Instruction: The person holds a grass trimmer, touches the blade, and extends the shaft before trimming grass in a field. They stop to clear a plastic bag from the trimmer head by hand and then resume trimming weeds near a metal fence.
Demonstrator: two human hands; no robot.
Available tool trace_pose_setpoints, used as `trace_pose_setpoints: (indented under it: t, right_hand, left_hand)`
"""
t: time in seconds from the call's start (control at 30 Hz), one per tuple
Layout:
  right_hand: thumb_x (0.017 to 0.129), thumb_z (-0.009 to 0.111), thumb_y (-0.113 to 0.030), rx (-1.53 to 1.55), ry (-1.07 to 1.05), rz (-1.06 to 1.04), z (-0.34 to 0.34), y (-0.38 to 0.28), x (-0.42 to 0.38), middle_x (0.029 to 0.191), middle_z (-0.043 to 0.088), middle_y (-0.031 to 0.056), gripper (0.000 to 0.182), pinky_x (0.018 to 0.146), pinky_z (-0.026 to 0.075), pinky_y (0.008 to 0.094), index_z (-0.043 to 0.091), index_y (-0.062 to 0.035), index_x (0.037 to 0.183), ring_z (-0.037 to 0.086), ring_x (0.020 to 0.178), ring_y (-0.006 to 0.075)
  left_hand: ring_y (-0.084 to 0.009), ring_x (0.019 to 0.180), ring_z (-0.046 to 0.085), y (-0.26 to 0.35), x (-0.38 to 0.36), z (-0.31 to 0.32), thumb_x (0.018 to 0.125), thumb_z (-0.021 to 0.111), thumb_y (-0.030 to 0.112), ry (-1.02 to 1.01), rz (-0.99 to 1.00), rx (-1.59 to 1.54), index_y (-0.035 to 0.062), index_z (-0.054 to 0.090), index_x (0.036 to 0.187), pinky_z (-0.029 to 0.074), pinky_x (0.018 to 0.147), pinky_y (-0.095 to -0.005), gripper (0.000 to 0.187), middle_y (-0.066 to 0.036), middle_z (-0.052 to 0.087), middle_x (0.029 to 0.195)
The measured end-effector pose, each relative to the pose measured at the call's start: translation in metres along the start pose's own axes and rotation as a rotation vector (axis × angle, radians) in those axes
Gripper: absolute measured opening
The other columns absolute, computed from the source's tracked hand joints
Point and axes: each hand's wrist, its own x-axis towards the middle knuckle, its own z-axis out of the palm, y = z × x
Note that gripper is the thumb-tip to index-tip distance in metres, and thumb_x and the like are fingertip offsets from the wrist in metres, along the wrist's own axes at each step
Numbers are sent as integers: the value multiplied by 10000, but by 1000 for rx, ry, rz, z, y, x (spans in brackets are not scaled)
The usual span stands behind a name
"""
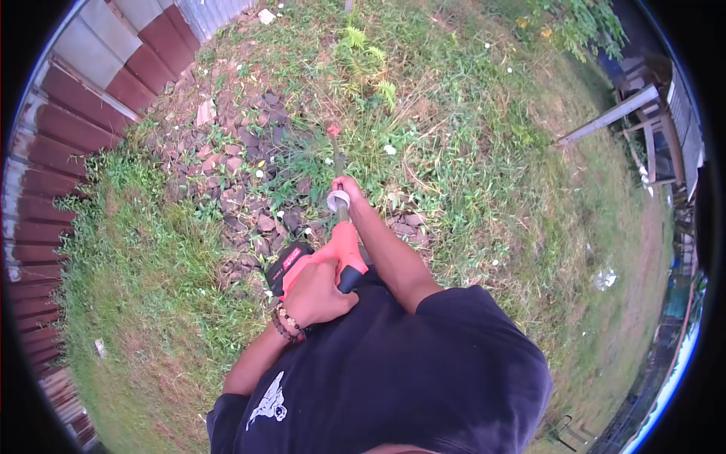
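A red and black cordless grass trimmer (344, 240) points away from my body over the weeds. My left hand (314, 291), with beaded bracelets at the wrist, is closed around its rear grip. A black battery pack (286, 266) sits on the tool's left side. Farther along, my right hand (346, 189) wraps around the shaft, next to a white ring (338, 200). The shaft runs on to a small red head (333, 130) low among grass and stones; what is under that end is hidden by leaves.
Broken stones (249, 144) lie among the weeds ahead and to the left. A rusty corrugated metal fence (57, 204) curves along the left. At the right stands a wooden structure with a pale beam (609, 115). A fern (367, 45) grows ahead.
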Motion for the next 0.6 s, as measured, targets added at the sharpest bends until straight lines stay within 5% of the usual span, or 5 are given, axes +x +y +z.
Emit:
trace_pose_setpoints:
  t: [0.23,0.4,0.5,0.6]
  right_hand:
    - [815,514,-140,127,114,10,-68,16,57,552,520,47,138,457,442,347,523,-86,689,501,475,177]
    - [802,498,-152,130,303,0,-85,-25,-18,563,491,49,144,450,417,347,494,-103,666,472,475,184]
    - [794,494,-166,92,326,9,-88,-31,-26,570,467,43,147,455,404,347,478,-111,659,451,478,183]
    - [797,494,-165,51,306,-10,-81,-31,-21,559,467,45,143,451,410,357,488,-102,668,455,474,185]
  left_hand:
    - [-268,643,592,21,28,-3,639,662,215,-75,4,-70,-43,569,892,471,630,-370,373,-133,576,683]
    - [-185,502,565,17,42,-12,663,666,216,-148,40,-164,-51,560,861,459,520,-336,349,-77,553,582]
    - [-288,585,615,12,48,-12,663,656,263,-221,-128,-362,-62,594,860,474,586,-377,385,-152,582,601]
    - [-287,599,619,28,49,-14,668,648,268,-154,-53,-205,-60,593,846,475,597,-376,377,-149,582,602]
